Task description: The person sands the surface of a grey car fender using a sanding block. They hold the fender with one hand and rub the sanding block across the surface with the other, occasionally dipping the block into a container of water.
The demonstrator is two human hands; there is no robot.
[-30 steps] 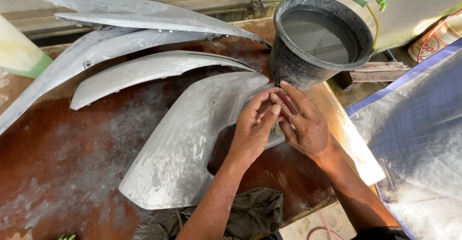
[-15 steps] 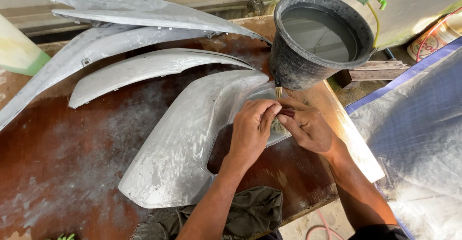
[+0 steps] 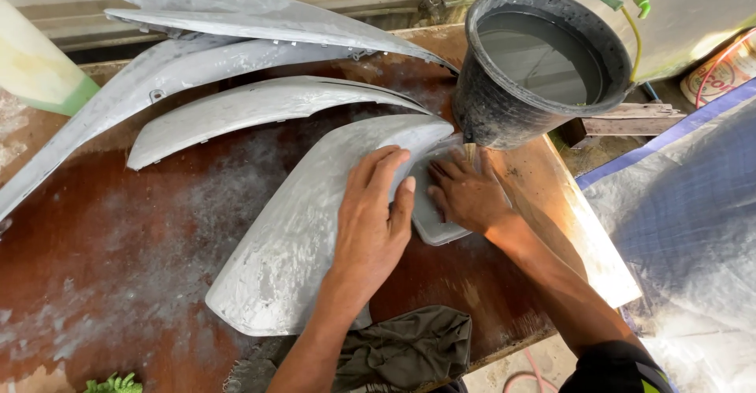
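A curved grey sanded body panel [image 3: 295, 239] lies on a reddish-brown wooden table [image 3: 118, 243]. My left hand [image 3: 370, 220] rests flat on the panel's middle, fingers spread and pointing away, holding nothing. My right hand [image 3: 466, 192] presses with bent fingers on the panel's recessed right end, just below a black bucket [image 3: 504, 121]. The dark red folded abrasive strip that was between my hands is hidden under the right fingers.
The bucket holds grey water and stands at the table's far right corner. Three more long grey panels [image 3: 252, 105] lie at the back. A dark cloth [image 3: 409, 350] hangs at the near edge. A blue-edged plastic sheet [image 3: 677, 204] lies to the right.
My hands, which were together working the dark red strip, have parted. The left hand moved left and flattened on the panel. The right hand went down onto the panel's right end.
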